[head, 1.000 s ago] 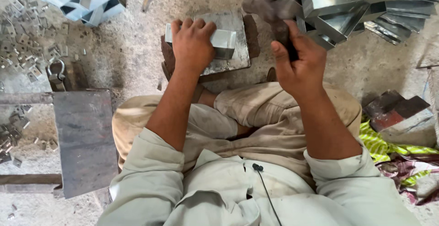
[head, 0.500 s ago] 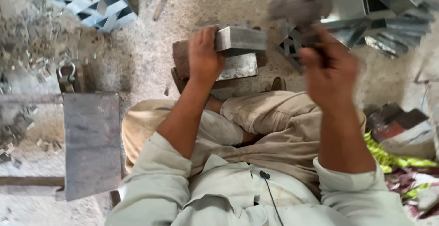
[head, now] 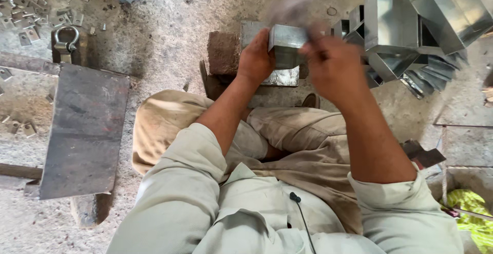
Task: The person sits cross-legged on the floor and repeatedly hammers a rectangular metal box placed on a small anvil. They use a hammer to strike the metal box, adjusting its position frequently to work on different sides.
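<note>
I take the rusty brown block (head: pixel 224 52) on the floor as my landmark. Just to its right, my left hand (head: pixel 255 61) pins a folded sheet-metal box piece (head: pixel 285 42) down on a flat metal slab (head: pixel 280 77); my grip there is wrapped over the near left edge of the piece, fingers curled and pressing it flat. My right hand (head: pixel 331 64) is further right of the block and slightly raised, fist closed round a handle, and the hammer head (head: pixel 292 7) shows only as a grey smear above the piece (motion blur, so I cannot tell its face or angle).

To do this step well, I judge the blow should land on the right part of the piece, well away from my left fingertips, so I keep that hand back toward the block side. I want the hammer face to meet the fold flat, not on its edge, or the thin sheet will dent. The piece should sit fully on the slab with no overhang, otherwise it may kick up under the strike.

Far right of the block lies a heap of finished metal boxes (head: pixel 411 23); to the block's left sits a dark steel plate (head: pixel 82 130), with a shackle (head: pixel 65 41) beyond it.
</note>
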